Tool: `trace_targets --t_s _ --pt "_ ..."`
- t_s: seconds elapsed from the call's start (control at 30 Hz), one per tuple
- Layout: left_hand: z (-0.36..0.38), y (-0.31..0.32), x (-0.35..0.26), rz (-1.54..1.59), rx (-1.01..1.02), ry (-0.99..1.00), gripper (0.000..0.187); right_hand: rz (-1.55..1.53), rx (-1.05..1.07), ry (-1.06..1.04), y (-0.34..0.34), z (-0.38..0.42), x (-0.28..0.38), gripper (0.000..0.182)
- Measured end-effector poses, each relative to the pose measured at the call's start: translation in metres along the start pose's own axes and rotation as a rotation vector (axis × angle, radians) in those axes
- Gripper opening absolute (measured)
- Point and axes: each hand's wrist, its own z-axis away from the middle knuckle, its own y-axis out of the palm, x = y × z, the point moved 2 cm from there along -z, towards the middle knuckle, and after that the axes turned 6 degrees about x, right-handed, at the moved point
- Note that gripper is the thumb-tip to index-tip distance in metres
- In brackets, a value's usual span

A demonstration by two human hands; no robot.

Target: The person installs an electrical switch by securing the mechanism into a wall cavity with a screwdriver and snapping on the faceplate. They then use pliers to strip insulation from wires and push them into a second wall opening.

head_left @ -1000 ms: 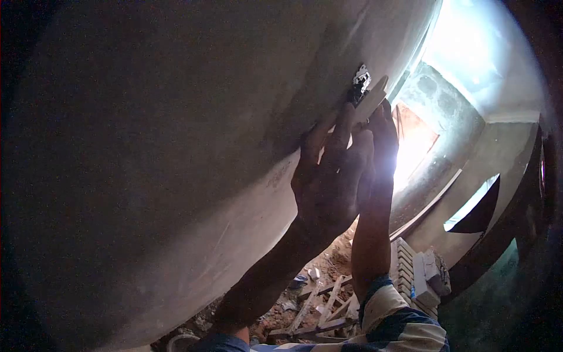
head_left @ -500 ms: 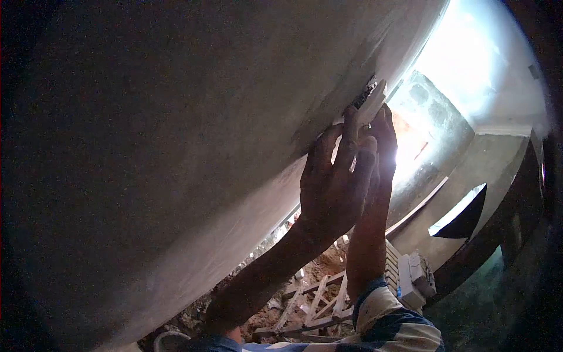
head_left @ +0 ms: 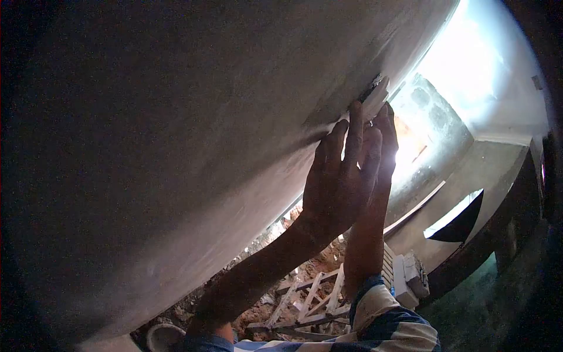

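Note:
Both my hands are raised against a grey plastered wall (head_left: 193, 129), around a small white box-like piece (head_left: 375, 101) at a dark opening (head_left: 369, 89) in it. My left hand (head_left: 340, 176) shows its back, with fingers extended and spread, the fingertips at the wall and the piece's lower edge. Behind it, my right hand (head_left: 384, 135) reaches up along the right side of the piece, its fingers pressed round the piece's lower end. My left hand covers part of the right one.
Below are a wooden frame (head_left: 316, 299) over rubble (head_left: 252, 314), a round container (head_left: 165, 337) at the lower left, and stacked blocks (head_left: 410, 276). Bright light enters at the upper right, above another wall (head_left: 457, 176) with an opening (head_left: 454, 217).
The view has shifted slightly. My left hand has moved a little right and its fingers are straighter against the wall. My right hand stays by the white piece.

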Motion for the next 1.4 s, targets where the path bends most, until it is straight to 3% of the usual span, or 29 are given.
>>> trace_targets --t_s 0.03,0.1,0.2,0.43,0.6,0.93,1.0,1.1,1.3,1.4 --pt "0.001 0.000 0.000 -0.003 -0.002 -0.001 0.058 -0.001 0.003 -0.002 -0.001 0.000 0.000 0.046" --pt "0.003 0.001 0.001 0.026 -0.044 0.035 0.058 -0.315 0.018 0.048 0.002 0.002 0.001 0.043" --pt "0.001 -0.002 -0.004 0.024 -0.009 0.052 0.058 -0.422 -0.018 0.115 0.003 0.004 0.014 0.041" --pt "0.003 -0.002 -0.010 -0.005 0.059 0.065 0.058 -0.431 0.018 0.043 0.005 0.011 0.026 0.042" --pt "0.003 0.001 -0.008 -0.015 0.002 0.080 0.056 -0.451 -0.009 0.151 -0.005 0.008 0.011 0.041" --pt "0.006 0.003 -0.010 0.009 0.008 0.076 0.055 -0.498 0.006 0.142 -0.007 0.008 0.013 0.038" --pt "0.007 0.005 -0.009 -0.046 0.018 0.078 0.055 -0.249 -0.051 0.147 -0.009 0.010 0.014 0.038" --pt "0.004 0.004 -0.011 -0.033 0.006 0.068 0.054 -0.313 -0.022 0.020 -0.002 0.009 0.022 0.038" --pt "0.003 0.003 -0.010 -0.053 0.021 0.081 0.057 -0.200 -0.022 -0.006 -0.002 0.010 0.025 0.036" --pt "0.004 0.004 -0.013 -0.034 0.045 0.081 0.060 -0.467 -0.014 -0.009 -0.005 0.006 0.010 0.036"
